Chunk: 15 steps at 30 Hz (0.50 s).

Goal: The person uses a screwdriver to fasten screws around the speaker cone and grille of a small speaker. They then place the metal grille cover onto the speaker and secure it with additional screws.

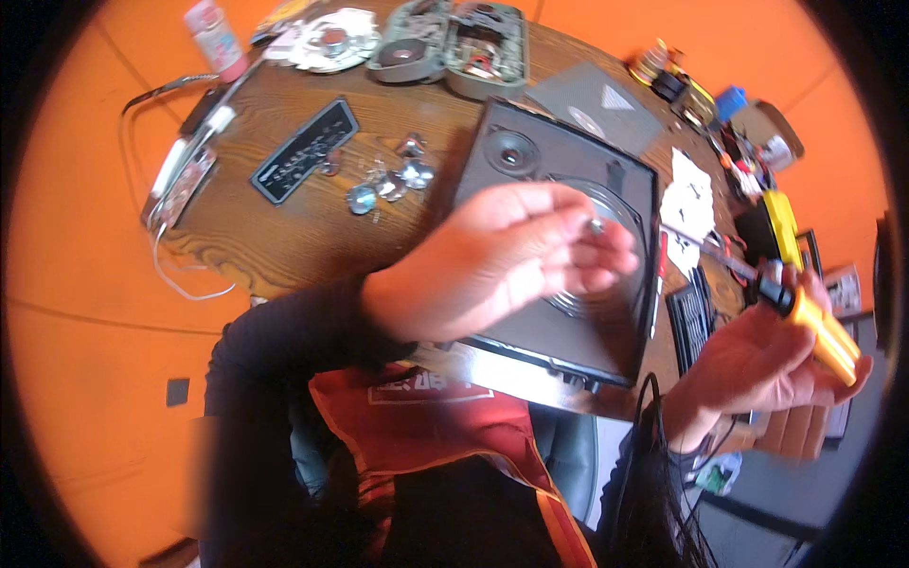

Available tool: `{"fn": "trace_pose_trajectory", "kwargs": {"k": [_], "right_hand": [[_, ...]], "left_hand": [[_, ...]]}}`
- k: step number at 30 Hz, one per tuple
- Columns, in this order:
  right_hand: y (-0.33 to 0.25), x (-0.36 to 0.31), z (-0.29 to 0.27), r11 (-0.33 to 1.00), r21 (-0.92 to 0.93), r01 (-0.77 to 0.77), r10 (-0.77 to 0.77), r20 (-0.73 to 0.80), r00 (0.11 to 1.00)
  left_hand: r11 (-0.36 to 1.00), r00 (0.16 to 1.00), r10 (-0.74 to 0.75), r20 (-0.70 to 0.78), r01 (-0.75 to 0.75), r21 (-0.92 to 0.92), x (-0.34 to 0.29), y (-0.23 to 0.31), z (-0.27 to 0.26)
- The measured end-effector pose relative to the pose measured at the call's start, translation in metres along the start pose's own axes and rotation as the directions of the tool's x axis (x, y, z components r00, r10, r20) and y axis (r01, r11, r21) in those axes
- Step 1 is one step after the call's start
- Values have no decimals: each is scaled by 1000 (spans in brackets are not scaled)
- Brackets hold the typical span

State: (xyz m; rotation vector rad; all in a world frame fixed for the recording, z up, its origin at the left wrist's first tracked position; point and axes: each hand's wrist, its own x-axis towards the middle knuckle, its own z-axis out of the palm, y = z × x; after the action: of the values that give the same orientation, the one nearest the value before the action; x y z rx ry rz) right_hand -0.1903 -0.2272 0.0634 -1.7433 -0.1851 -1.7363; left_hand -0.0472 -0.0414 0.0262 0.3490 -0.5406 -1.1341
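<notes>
My left hand (502, 251) is over a flat black speaker cabinet (601, 346), its thumb and fingers closed on a small shiny metal piece (597, 226), too small to name surely. Under that hand, a large round speaker cone with a bright rim is partly hidden. A smaller round speaker (512, 152) shows at the cabinet's upper left. To the right of the cabinet, my right hand (762, 364) grips a screwdriver (822, 333) by its yellow handle. Its metal shaft points up and left toward the cabinet's right edge.
Left of the cabinet lie several small shiny round parts (389, 185) and a black control panel (305, 151). A grey open case (488, 47) and a spray can (216, 40) stand at the far side. Right are white paper (689, 194), a yellow tool (782, 227) and a keyboard (690, 320).
</notes>
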Motion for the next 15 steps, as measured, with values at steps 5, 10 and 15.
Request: {"fn": "trace_pose_trajectory", "kwargs": {"k": [5, 10, 15], "right_hand": [[41, 14, -31, 878, -463, 123, -207, -136, 969], [110, 0, -72, 948, -265, -179, 94, -303, 948], [164, -30, -107, 904, -70, -421, 338, -483, 807]], "left_hand": [[848, 995, -6, -103, 60, 527, 1, 27, -1], [732, 956, -70, -286, 243, 636, 33, 52, 1], [518, 981, -85, -176, 194, 833, 79, 41, 1]]}}
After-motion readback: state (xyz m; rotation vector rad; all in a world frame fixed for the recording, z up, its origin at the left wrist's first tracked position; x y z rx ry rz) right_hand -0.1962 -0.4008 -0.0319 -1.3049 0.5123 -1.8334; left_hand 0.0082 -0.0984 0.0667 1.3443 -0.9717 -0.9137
